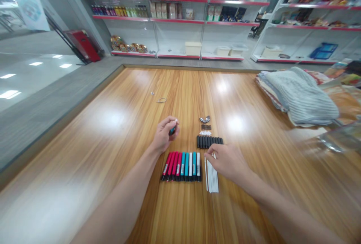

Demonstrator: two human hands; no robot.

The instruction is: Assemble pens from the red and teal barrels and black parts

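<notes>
Where streaked wood (180,86) gleams, straight white rods (213,178) lie bunched.

White sticks (213,183) partly hidden by right fingers (216,148), shelf bottles (121,11) blurred

Shop-like room, red-edged shelves (177,20), packaged goods (164,11)

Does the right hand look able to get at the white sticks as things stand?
Probably yes: the right hand is already over their far ends, and nothing else seems to lie across the white sticks.
</notes>
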